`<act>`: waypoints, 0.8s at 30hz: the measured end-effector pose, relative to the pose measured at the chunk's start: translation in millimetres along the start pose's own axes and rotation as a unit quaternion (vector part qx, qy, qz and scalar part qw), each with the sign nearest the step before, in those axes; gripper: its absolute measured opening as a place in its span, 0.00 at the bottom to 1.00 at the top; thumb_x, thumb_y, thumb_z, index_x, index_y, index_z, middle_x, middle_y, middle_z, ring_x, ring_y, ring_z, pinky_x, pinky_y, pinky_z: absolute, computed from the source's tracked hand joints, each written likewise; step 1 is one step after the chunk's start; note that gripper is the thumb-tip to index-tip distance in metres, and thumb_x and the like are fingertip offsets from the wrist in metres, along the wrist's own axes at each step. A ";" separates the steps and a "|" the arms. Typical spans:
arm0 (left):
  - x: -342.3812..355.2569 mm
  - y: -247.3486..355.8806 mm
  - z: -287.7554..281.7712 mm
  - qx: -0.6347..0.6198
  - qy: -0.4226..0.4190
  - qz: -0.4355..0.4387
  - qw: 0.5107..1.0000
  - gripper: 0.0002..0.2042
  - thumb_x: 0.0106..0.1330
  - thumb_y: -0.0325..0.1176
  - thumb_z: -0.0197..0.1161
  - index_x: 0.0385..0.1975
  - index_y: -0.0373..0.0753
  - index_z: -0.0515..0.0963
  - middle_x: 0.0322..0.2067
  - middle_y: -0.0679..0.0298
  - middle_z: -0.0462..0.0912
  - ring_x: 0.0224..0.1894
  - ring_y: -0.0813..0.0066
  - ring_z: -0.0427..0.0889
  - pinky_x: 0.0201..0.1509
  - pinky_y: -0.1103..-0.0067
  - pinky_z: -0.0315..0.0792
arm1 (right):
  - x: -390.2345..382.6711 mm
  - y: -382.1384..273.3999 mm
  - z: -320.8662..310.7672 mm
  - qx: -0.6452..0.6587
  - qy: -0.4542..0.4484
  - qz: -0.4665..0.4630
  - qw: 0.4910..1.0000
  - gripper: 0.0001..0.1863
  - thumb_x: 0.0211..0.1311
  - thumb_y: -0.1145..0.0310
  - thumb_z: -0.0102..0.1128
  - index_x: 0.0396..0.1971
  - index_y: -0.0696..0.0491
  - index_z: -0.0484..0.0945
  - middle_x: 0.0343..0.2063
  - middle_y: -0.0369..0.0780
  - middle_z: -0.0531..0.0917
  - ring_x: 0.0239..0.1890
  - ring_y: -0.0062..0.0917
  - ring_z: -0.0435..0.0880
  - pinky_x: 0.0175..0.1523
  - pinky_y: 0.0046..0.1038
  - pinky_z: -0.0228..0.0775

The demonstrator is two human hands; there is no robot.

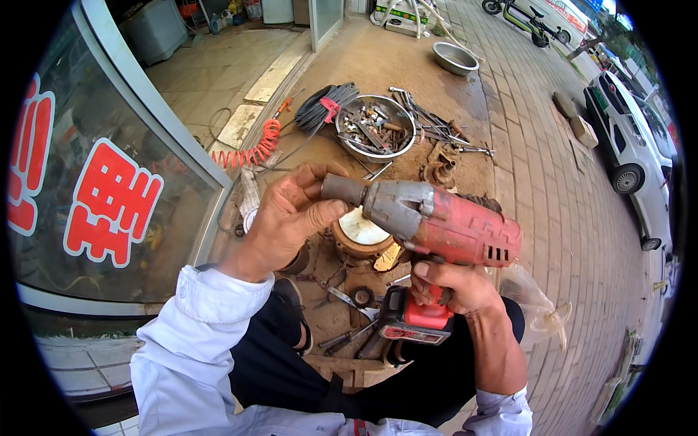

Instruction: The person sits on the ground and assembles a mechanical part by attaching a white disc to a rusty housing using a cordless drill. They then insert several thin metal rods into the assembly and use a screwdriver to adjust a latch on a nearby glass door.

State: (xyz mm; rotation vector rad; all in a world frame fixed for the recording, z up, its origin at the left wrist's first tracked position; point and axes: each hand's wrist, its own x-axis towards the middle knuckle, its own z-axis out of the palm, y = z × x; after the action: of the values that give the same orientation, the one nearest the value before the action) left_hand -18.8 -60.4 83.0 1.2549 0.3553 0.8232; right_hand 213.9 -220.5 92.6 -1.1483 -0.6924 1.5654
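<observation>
A red and grey cordless impact wrench (465, 227) is held up in front of me, its nose pointing left. My right hand (458, 287) wraps round its handle, just above the red and black battery (418, 320). On the nose sits a dark metal socket (343, 189). My left hand (294, 218) grips that socket between thumb and fingers. Below the wrench, partly hidden by it, stands a round rusty part with a pale top (361, 227).
A metal basin (347, 145) of small parts stands ahead, beside a grey hose coil (320, 105). Loose wrenches (429, 123) lie to its right. A red coiled air hose (251, 149) runs by the glass door (94, 196). Hand tools (349, 338) lie between my feet.
</observation>
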 end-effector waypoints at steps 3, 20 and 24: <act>6.8 2.4 -6.1 0.033 0.004 -0.054 0.998 0.24 0.67 0.30 0.71 0.59 0.32 0.71 0.53 0.55 0.83 0.54 0.69 0.84 0.60 0.70 0.79 | 0.8 -3.1 2.4 -0.079 0.049 0.007 0.996 0.15 0.59 0.72 0.69 0.46 0.57 0.79 0.19 0.37 0.78 0.19 0.21 0.76 0.25 0.25 0.68; 51.7 -97.4 -23.7 0.481 -0.126 -0.027 0.867 0.19 0.57 0.28 0.73 0.50 0.39 0.84 0.43 0.46 0.86 0.49 0.45 0.83 0.51 0.63 0.75 | 62.4 -55.2 -10.7 -0.523 -0.009 -0.051 0.851 0.16 0.54 0.74 0.69 0.45 0.56 0.82 0.31 0.38 0.86 0.34 0.23 0.83 0.42 0.30 0.77; 49.5 -109.4 -26.4 0.483 -0.086 -0.017 0.871 0.19 0.55 0.26 0.74 0.49 0.38 0.83 0.41 0.46 0.86 0.49 0.44 0.83 0.50 0.60 0.75 | 79.2 -53.4 -11.0 -0.615 -0.007 -0.052 0.787 0.22 0.53 0.68 0.71 0.50 0.53 0.82 0.38 0.43 0.88 0.40 0.32 0.87 0.48 0.34 0.78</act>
State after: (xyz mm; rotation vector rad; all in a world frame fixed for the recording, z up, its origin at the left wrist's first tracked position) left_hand 35.7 -15.4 -17.6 2.2312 0.6851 0.4763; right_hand 243.9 -130.6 108.9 -1.9391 -1.8925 0.8994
